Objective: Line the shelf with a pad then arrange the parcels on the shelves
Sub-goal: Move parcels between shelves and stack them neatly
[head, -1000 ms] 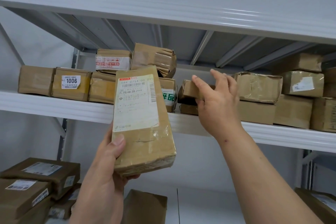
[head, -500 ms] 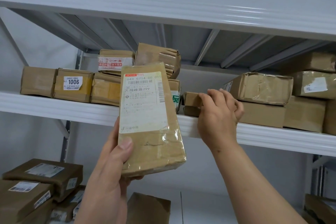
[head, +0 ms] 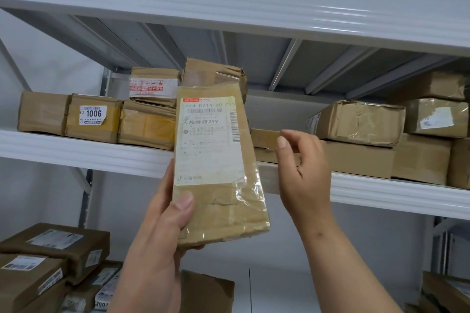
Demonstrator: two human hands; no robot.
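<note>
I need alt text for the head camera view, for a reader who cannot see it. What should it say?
A person's left hand holds a tall brown parcel with a white shipping label upright before a white metal shelf, while the right hand hovers open beside it. Taped cardboard parcels line the shelf, one labelled 1006, and more lie below.

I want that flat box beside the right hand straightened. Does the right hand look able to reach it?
Probably yes. The right hand hangs open and empty just in front of the flat box at the shelf edge, with nothing between them; the left hand holds its parcel off to the side.
</note>
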